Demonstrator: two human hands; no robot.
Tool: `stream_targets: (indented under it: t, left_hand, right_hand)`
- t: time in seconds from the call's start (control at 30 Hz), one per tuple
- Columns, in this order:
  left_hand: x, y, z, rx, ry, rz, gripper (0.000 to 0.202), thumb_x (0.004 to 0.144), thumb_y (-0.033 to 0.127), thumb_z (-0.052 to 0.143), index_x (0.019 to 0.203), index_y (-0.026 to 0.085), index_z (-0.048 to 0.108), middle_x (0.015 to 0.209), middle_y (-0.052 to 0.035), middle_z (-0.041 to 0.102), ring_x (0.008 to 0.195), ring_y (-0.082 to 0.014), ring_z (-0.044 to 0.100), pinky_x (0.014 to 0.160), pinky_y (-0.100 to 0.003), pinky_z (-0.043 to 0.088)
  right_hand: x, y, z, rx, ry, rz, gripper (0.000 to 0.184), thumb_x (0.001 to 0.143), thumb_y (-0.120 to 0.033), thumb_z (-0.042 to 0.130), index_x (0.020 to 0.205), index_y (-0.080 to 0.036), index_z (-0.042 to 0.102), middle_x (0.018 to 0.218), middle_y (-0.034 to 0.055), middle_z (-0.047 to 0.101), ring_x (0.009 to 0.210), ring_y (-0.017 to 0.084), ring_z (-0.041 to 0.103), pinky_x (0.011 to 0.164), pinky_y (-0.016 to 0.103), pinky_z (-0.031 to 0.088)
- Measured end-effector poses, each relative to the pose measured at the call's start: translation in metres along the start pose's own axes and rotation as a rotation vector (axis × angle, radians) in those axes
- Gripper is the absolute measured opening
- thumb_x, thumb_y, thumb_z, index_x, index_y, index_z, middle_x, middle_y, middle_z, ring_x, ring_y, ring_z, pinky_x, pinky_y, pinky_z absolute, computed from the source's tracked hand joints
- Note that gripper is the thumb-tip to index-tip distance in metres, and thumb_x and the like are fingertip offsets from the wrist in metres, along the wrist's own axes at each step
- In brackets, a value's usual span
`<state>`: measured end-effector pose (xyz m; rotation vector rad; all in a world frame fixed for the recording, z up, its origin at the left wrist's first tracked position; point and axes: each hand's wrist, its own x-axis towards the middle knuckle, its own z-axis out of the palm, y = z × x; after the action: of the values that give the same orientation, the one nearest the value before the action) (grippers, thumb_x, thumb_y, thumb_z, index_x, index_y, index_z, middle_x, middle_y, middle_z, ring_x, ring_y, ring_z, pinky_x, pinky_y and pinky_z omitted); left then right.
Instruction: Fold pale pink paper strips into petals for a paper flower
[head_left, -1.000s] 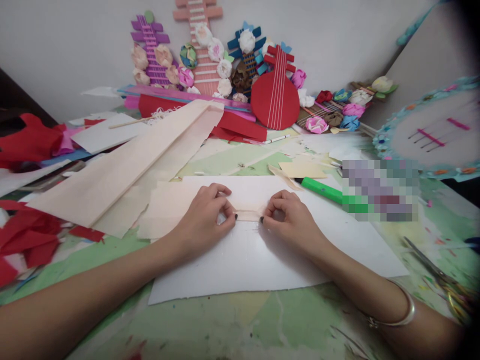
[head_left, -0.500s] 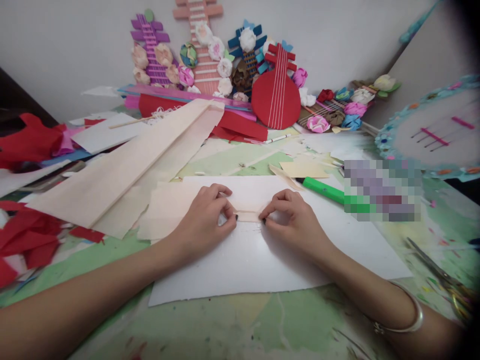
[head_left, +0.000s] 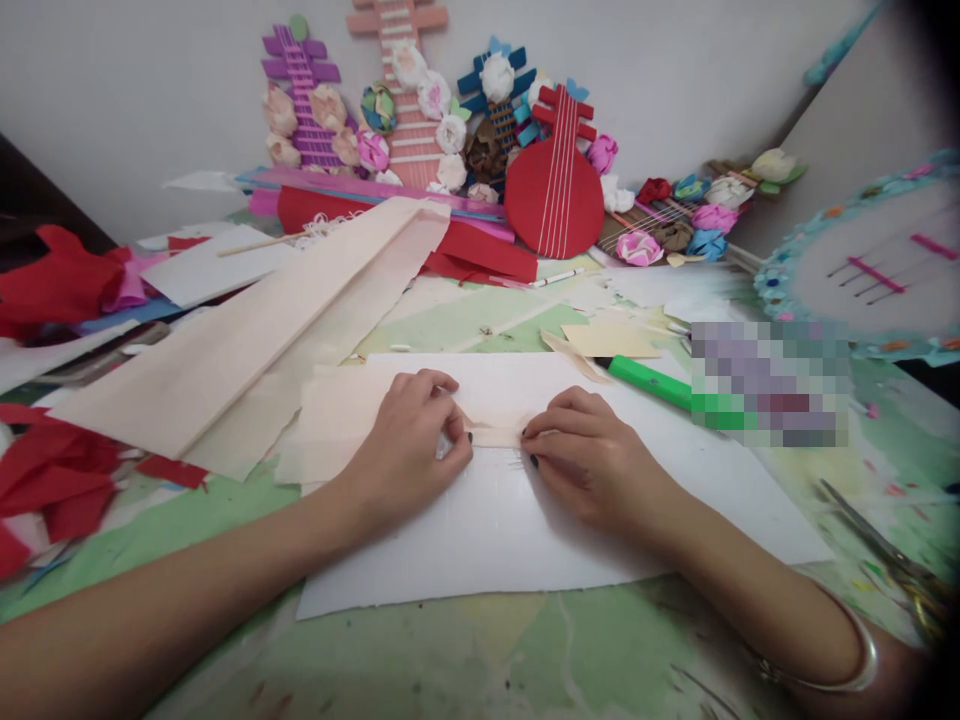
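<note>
Strip (head_left: 496, 437) is lt peach, sheet (head_left: 450, 550) wht, tabletop (head_left: 412, 665) blotchy grn.

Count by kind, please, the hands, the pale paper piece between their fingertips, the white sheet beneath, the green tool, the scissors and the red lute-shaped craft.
Left hand and right hand: 2
Pale paper piece: 1
White sheet: 1
Green tool: 1
Scissors: 1 pair
Red lute-shaped craft: 1
Total: 7

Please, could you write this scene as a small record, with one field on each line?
Left hand: pinches a cream paper strip near its left end
Right hand: fingertips at the strip's right end; grip unclear
Under the strip: white sheet
Right side: green object, partly pixelated; scissors on the table
Left side: red paper scraps
Back: red stringed instrument model
</note>
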<state>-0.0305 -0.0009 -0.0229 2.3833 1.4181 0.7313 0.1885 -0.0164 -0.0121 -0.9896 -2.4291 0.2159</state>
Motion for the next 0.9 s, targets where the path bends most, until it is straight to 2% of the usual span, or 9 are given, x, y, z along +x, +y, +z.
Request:
stream_targets:
  t: [0.13, 0.23, 0.3, 0.47, 0.67, 0.9]
  left_hand:
    - [-0.001, 0.001, 0.000, 0.037, 0.021, 0.020, 0.006, 0.078, 0.017, 0.052, 0.073, 0.017, 0.051, 0.105, -0.0099, 0.048, 0.105, -0.0274, 0.042, 0.092, -0.050, 0.040]
    - [-0.002, 0.002, 0.000, 0.093, 0.082, 0.106, 0.005, 0.080, 0.014, 0.052, 0.079, 0.018, 0.053, 0.103, -0.0088, 0.048, 0.101, -0.0263, 0.042, 0.089, -0.048, 0.041]
    - [-0.003, 0.002, 0.000, 0.138, 0.107, 0.195, 0.012, 0.082, 0.010, 0.049, 0.083, 0.019, 0.057, 0.101, -0.0079, 0.051, 0.098, -0.0252, 0.042, 0.087, -0.046, 0.040]
    - [-0.003, -0.002, 0.001, 0.184, 0.048, 0.427, 0.020, 0.093, 0.013, 0.045, 0.091, 0.020, 0.063, 0.090, -0.0044, 0.064, 0.092, -0.0222, 0.046, 0.082, -0.041, 0.039]
    - [-0.004, -0.006, -0.007, 0.292, -0.003, 0.575, 0.023, 0.096, 0.015, 0.042, 0.109, 0.020, 0.060, 0.091, -0.0052, 0.067, 0.093, -0.0222, 0.050, 0.080, -0.040, 0.036]
    - [-0.003, -0.004, -0.016, 0.357, -0.090, 0.644, 0.025, 0.095, 0.011, 0.039, 0.107, 0.020, 0.059, 0.090, -0.0064, 0.066, 0.094, -0.0220, 0.053, 0.083, -0.041, 0.035]
  right_hand:
    - [0.001, -0.002, -0.003, -0.066, -0.069, -0.012, 0.022, 0.084, -0.010, 0.048, 0.084, -0.016, 0.069, 0.091, 0.0082, 0.069, 0.089, 0.023, 0.052, 0.077, 0.040, 0.040]
    - [0.001, -0.004, -0.006, -0.121, -0.123, -0.033, 0.024, 0.087, -0.010, 0.045, 0.085, -0.016, 0.068, 0.087, 0.0090, 0.068, 0.088, 0.023, 0.052, 0.077, 0.039, 0.038]
    - [0.000, -0.005, -0.007, -0.167, -0.144, -0.057, 0.025, 0.087, -0.009, 0.044, 0.086, -0.016, 0.068, 0.085, 0.0093, 0.067, 0.089, 0.023, 0.052, 0.079, 0.039, 0.038]
    - [-0.001, -0.008, -0.009, -0.288, -0.219, -0.113, 0.028, 0.091, -0.008, 0.040, 0.100, -0.016, 0.066, 0.089, 0.0098, 0.066, 0.092, 0.024, 0.052, 0.083, 0.040, 0.036]
    - [-0.002, -0.008, -0.009, -0.364, -0.270, -0.129, 0.033, 0.095, -0.013, 0.039, 0.122, -0.017, 0.057, 0.102, 0.0110, 0.064, 0.095, 0.024, 0.051, 0.088, 0.043, 0.034]
    - [-0.004, -0.009, -0.011, -0.351, -0.301, -0.112, 0.030, 0.094, -0.011, 0.039, 0.117, -0.017, 0.058, 0.102, 0.0107, 0.063, 0.095, 0.024, 0.051, 0.089, 0.044, 0.033]
